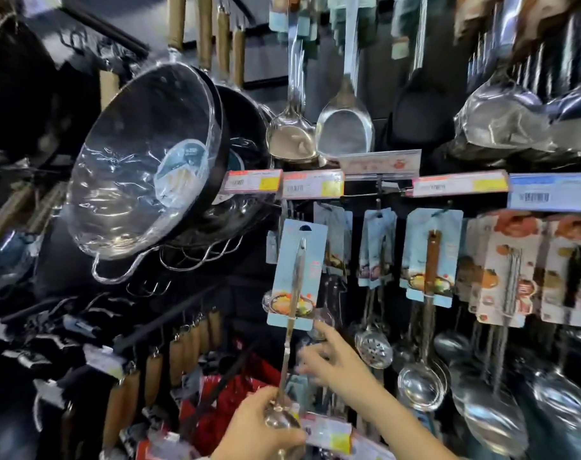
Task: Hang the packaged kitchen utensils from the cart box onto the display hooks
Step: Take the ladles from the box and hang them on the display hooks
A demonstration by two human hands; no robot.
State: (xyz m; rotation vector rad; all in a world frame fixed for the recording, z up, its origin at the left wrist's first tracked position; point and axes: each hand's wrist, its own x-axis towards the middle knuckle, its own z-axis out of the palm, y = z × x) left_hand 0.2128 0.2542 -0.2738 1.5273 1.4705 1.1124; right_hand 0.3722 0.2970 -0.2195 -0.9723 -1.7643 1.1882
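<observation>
A steel ladle on a light-blue backing card (298, 277) stands upright in front of the display. My left hand (259, 429) grips its bowl end from below. The card's top hole is level with the hook row under the price tags (312, 184). My right hand (335, 363) is beside the ladle's handle, fingers spread, fingertips near the card's lower right corner. More carded ladles (430, 254) hang on hooks to the right. The cart box is not in view.
Plastic-wrapped black woks (143, 167) hang at the left, close to the card. Steel spatulas (344, 127) hang above the tags. Skimmers and ladles (422, 383) dangle at the lower right. Wooden-handled tools (183, 353) and a red item (236, 400) are below.
</observation>
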